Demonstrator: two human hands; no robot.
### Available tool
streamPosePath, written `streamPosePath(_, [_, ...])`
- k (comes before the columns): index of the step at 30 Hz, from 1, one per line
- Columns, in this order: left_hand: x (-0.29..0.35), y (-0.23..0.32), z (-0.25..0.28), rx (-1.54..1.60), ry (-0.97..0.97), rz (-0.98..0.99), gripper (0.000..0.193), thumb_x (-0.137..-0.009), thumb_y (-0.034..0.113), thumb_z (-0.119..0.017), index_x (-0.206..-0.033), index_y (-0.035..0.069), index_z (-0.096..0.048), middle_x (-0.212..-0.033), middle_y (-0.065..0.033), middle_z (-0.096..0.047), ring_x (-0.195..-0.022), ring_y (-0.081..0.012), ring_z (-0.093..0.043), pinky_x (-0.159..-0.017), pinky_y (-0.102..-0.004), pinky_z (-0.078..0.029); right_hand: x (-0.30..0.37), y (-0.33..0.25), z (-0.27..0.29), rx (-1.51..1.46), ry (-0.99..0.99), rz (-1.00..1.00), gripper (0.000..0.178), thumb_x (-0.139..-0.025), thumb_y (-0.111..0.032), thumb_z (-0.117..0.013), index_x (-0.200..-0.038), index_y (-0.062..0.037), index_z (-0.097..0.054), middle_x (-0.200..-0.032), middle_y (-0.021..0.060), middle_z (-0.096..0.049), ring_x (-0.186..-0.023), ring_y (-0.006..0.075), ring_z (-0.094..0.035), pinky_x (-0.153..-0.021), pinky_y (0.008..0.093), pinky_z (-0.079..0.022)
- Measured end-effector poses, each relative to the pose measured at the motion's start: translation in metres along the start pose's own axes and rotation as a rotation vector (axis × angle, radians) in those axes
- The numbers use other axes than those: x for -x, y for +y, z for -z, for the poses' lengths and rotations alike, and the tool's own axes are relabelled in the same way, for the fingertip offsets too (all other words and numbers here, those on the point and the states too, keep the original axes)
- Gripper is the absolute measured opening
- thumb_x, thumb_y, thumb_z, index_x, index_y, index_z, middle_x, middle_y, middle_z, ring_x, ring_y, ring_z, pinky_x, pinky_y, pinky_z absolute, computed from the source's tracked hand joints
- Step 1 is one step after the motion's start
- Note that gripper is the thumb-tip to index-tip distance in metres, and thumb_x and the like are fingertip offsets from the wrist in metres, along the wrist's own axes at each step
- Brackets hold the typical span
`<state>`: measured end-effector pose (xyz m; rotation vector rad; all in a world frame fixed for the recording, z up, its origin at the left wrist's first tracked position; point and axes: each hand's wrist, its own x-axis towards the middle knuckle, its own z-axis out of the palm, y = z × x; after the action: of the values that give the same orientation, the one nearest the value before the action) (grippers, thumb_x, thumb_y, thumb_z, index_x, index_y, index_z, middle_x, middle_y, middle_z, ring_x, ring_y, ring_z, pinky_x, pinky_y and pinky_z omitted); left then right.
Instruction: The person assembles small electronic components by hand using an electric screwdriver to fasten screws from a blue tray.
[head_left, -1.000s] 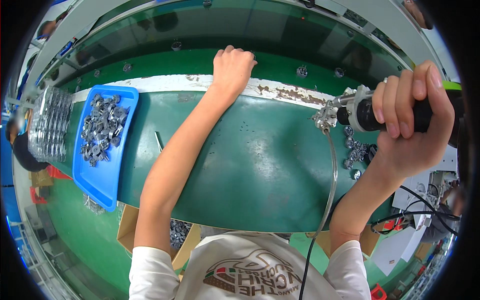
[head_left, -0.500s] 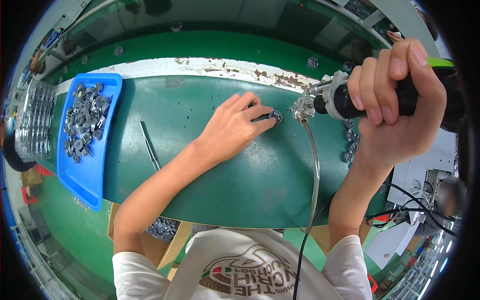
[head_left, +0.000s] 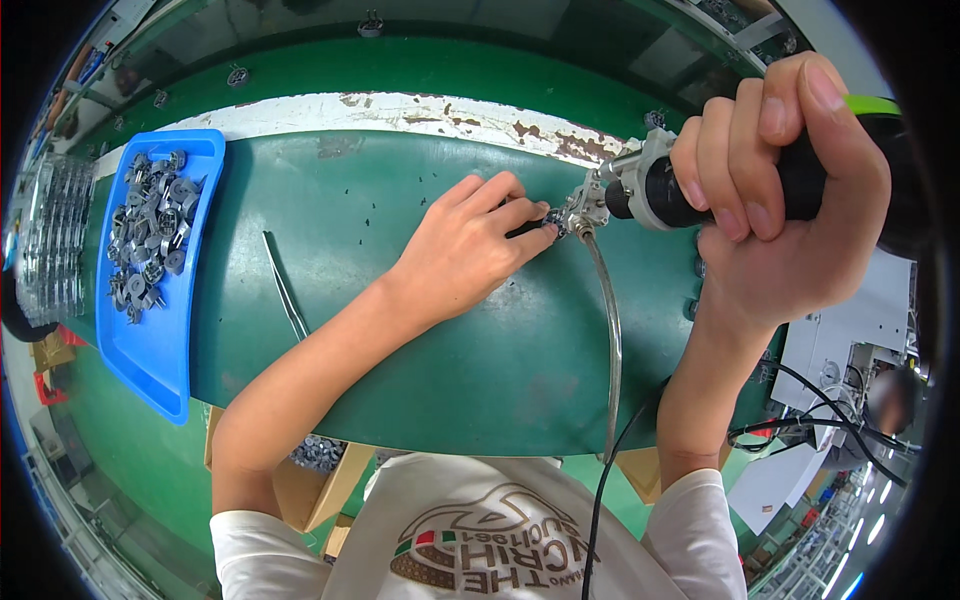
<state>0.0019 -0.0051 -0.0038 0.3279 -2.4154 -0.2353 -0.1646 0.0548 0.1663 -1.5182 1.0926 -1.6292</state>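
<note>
A black electric screwdriver [head_left: 672, 192] is gripped in my right hand [head_left: 785, 185], fingers wrapped round its body. Its metal nose [head_left: 588, 205], fed by a clear hose [head_left: 610, 330], points left and meets a small round dark part [head_left: 556, 220] on the green table. My left hand [head_left: 470, 240] pinches that part between thumb and fingers. The driver's nose and my fingertips hide much of the part, so I cannot tell how the tip sits on it. Metal tweezers [head_left: 284, 287] lie beside my left forearm.
At left, a blue tray [head_left: 150, 372] holds many grey round parts. Stacked clear plastic trays [head_left: 55, 235] stand beyond it. Several finished-looking round parts sit at right, partly behind my right arm. Black cables [head_left: 820, 400] run at far right. Cardboard boxes [head_left: 340, 490] stand below the table edge.
The screwdriver has moved left, and its nose now reaches the round part that was apart from it before. My left hand keeps its pinch. The whole view has shifted slightly.
</note>
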Motion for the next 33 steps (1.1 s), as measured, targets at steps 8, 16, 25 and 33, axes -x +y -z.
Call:
streamPosePath(8, [0.001,0.000,-0.002,-0.003,0.009,-0.009,0.026,-0.071,0.011,-0.077,-0.097,0.011,-0.079,-0.103,-0.0018,-0.073,-0.095,-0.0200,-0.062,-0.074,-0.0333,-0.051,0.001,0.005,-0.002,-0.023,0.069,-0.031,0.027,-0.103,-0.026,-0.037,-0.086,-0.0062,-0.046,-0.049,-0.0045,-0.033,-0.042,0.0076,-0.027,-0.049,0.0256,-0.034])
streamPosePath(16, [-0.001,0.001,-0.001,-0.014,0.009,-0.002,0.025,-0.069,0.010,-0.075,-0.094,0.012,-0.077,-0.104,-0.0024,-0.073,-0.096,-0.0216,-0.062,-0.076,-0.0345,-0.053,0.005,0.000,-0.007,0.068,0.091,-0.057,0.028,-0.103,-0.025,-0.038,-0.086,-0.0058,-0.046,-0.049,-0.0044,-0.032,-0.042,0.0073,-0.027,-0.048,0.0254,-0.034])
streamPosePath(25, [0.000,0.001,-0.003,0.084,-0.015,0.060,0.019,-0.073,0.010,-0.079,-0.092,0.010,-0.076,-0.108,-0.0028,-0.074,-0.097,-0.0230,-0.063,-0.079,-0.0361,-0.055,-0.006,0.017,-0.007,0.012,0.081,-0.023,0.029,-0.103,-0.026,-0.040,-0.080,-0.0082,-0.043,-0.048,-0.0043,-0.031,-0.041,0.0069,-0.026,-0.047,0.0254,-0.033])
streamPosePath(33, [-0.003,0.003,-0.003,0.079,-0.017,0.051,0.020,-0.073,0.010,-0.081,-0.093,0.009,-0.076,-0.107,-0.0022,-0.075,-0.094,-0.0222,-0.062,-0.079,-0.0355,-0.054,-0.011,0.025,-0.004,-0.028,0.046,0.003,0.033,-0.103,-0.025,-0.042,-0.073,-0.0111,-0.039,-0.048,-0.0042,-0.031,-0.040,0.0070,-0.026,-0.046,0.0257,-0.033])
